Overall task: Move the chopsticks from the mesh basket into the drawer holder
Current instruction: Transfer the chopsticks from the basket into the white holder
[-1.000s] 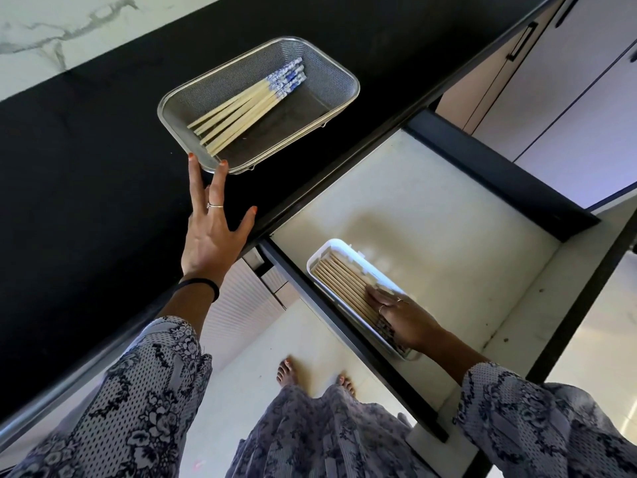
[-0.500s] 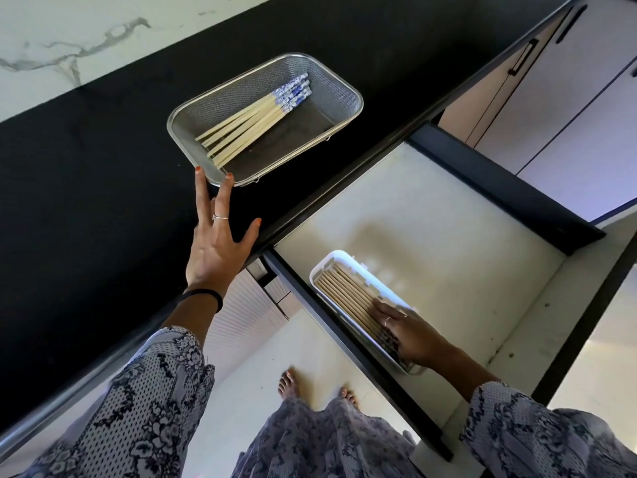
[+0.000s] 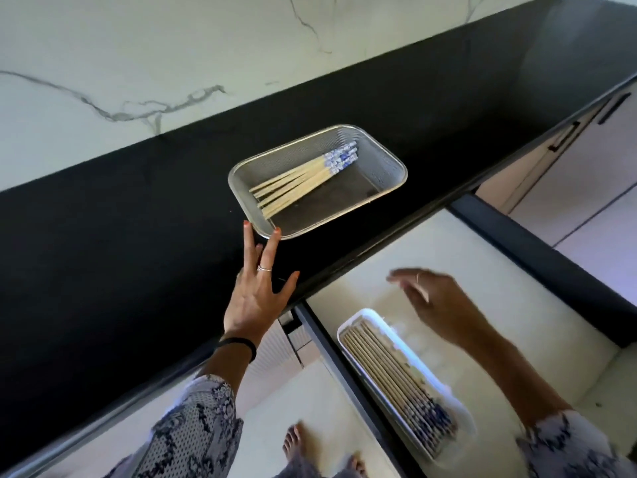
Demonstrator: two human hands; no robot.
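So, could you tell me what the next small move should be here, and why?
Probably the right hand should reach up into the mesh basket and take the blue-patterned chopsticks. It is open and empty above the drawer holder, which already holds chopsticks, while a bundle lies in the basket and the left hand touches the basket's near corner.

From my feed I see a black counter [image 3: 120, 243] running across the frame, and behind it a white marble wall [image 3: 138, 46] with grey veins. At the upper right stand pale cabinet doors [image 3: 586, 188] with dark bar handles [image 3: 613, 108]. Below the counter lies a light floor [image 3: 262, 426], with two bare feet [image 3: 293, 446] at the bottom edge. A ribbed white panel [image 3: 269, 360] sits under the counter's lip.
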